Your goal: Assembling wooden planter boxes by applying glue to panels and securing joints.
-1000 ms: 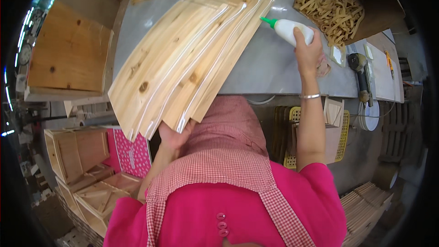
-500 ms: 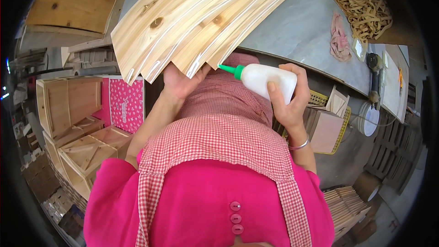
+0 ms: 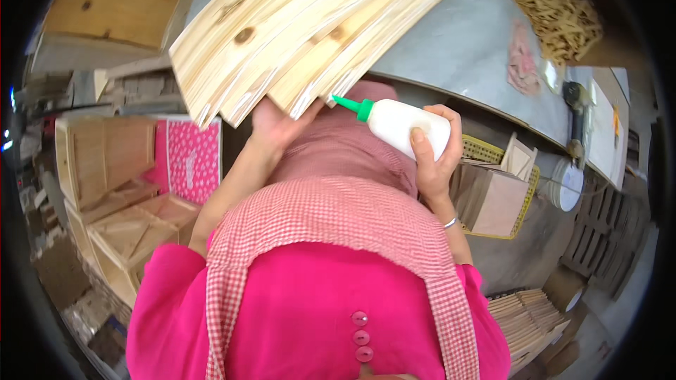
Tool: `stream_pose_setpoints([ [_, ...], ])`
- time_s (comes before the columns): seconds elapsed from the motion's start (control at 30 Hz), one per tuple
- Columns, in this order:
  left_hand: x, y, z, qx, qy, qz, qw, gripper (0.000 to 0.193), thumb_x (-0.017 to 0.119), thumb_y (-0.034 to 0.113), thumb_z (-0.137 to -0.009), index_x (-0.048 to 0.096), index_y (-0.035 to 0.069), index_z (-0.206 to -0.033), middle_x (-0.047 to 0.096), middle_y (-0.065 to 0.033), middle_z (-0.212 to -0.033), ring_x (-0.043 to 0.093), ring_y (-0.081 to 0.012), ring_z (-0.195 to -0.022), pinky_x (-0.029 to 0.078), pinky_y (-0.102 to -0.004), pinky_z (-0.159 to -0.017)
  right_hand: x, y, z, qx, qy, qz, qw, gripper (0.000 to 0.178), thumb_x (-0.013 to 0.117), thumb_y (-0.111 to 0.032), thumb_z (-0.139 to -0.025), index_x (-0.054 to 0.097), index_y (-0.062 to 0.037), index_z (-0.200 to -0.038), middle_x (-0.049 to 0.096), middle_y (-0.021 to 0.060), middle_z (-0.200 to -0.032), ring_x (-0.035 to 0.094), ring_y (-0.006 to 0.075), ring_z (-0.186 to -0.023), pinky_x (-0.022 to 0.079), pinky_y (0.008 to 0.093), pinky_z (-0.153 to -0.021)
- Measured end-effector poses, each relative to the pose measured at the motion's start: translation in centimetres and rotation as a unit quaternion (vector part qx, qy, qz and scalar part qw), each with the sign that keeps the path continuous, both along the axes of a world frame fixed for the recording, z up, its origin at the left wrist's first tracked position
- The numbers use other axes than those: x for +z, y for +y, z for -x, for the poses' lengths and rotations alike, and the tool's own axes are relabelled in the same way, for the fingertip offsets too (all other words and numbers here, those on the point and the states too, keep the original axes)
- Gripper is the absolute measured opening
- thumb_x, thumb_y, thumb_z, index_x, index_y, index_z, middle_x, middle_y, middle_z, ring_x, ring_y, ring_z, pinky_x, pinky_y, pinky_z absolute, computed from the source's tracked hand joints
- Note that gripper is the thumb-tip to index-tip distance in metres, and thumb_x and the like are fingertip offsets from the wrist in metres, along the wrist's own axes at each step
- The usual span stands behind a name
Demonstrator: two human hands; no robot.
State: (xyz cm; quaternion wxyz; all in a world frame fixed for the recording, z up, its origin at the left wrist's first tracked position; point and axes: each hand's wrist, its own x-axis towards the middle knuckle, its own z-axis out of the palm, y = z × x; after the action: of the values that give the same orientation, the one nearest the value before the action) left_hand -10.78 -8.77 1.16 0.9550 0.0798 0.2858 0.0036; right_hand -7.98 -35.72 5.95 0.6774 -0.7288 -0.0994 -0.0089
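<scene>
A glue bottle (image 3: 401,125), white with a green nozzle, is held tilted in my right hand (image 3: 435,151), thumb on its near side. Its nozzle tip is at the near corner of the rightmost board. The pale wooden boards (image 3: 282,35) overlap in a stepped fan, their near ends jutting past the table edge. Shiny wet-looking lines run along their long edges. Under those near ends my left hand (image 3: 278,127) holds the boards from below; its fingers are partly hidden by the wood.
The grey table (image 3: 443,49) bears a pink cloth (image 3: 521,63) and a box of tan strips (image 3: 556,7). Wooden crates (image 3: 141,229) stand at left beside a pink patterned panel (image 3: 190,158). At right are a yellow basket (image 3: 482,149) with wooden pieces and a white bucket (image 3: 567,183).
My right hand and the glue bottle have shifted slightly left, the nozzle tip moving to the rightmost board's corner. My left hand stays under the boards, almost unmoved.
</scene>
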Motion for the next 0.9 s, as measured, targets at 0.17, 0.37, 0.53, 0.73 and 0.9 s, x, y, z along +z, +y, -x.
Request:
stream_pose_setpoints([
  [0.17, -0.7, 0.5, 0.8, 0.041, 0.118, -0.046, 0.991, 0.058, 0.038, 0.05, -0.102, 0.044, 0.015, -0.147, 0.046, -0.0097, -0.152, 0.042, -0.0326, -0.14, 0.033, -0.0558, -0.115, -0.9, -4.6, -3.8, -0.188, -0.028, -0.053, 0.98, 0.042, 0.071, -0.019, -0.089, 0.049, -0.0007, -0.12, 0.053, 0.008, -0.108, 0.051, 0.0142, -0.1, 0.044, 0.0291, -0.088],
  [0.37, -1.8, 0.2, 1.0, 0.025, 0.096, 0.003, 0.995, 0.057, 0.037, 0.046, -0.104, 0.043, 0.01, -0.148, 0.045, -0.0098, -0.152, 0.041, -0.0321, -0.141, 0.029, -0.0519, -0.119, -3.2, -17.6, -11.3, -0.446, -0.147, 0.174, 0.866, 0.043, 0.076, -0.019, -0.082, 0.048, 0.0011, -0.107, 0.056, 0.015, -0.101, 0.057, 0.0268, -0.094, 0.047, 0.0391, -0.086],
  [0.53, -2.5, 0.4, 1.1, 0.028, 0.099, -0.022, 0.994, 0.059, 0.038, 0.045, -0.104, 0.04, 0.007, -0.149, 0.042, -0.0131, -0.154, 0.038, -0.0333, -0.142, 0.03, -0.0518, -0.119, -4.0, -22.6, -15.8, -0.447, -0.111, 0.391, 0.797, 0.049, 0.078, -0.029, -0.076, 0.046, -0.0003, -0.1, 0.058, 0.0229, -0.094, 0.059, 0.0437, -0.09, 0.046, 0.0481, -0.083],
  [0.73, -2.7, 5.2, 3.9, 0.115, 0.049, -0.002, 0.992, 0.067, 0.04, 0.05, -0.101, 0.037, 0.005, -0.15, 0.042, -0.0158, -0.153, 0.04, -0.0363, -0.14, 0.032, -0.0538, -0.118, -3.7, -22.8, -15.2, -0.433, -0.125, 0.454, 0.769, 0.039, 0.076, -0.029, -0.081, 0.057, -0.0017, -0.101, 0.063, 0.0186, -0.1, 0.06, 0.0397, -0.094, 0.046, 0.0481, -0.085],
  [0.9, 0.9, 12.6, 7.6, 0.103, -0.034, -0.179, 0.978, 0.07, 0.042, 0.051, -0.101, 0.037, 0.001, -0.15, 0.045, -0.019, -0.151, 0.045, -0.0366, -0.137, 0.036, -0.053, -0.114, 0.1, -16.7, -11.8, -0.407, -0.23, 0.358, 0.808, 0.023, 0.071, -0.016, -0.086, 0.063, -0.0018, -0.102, 0.067, 0.0149, -0.105, 0.061, 0.0343, -0.101, 0.047, 0.0423, -0.09],
])
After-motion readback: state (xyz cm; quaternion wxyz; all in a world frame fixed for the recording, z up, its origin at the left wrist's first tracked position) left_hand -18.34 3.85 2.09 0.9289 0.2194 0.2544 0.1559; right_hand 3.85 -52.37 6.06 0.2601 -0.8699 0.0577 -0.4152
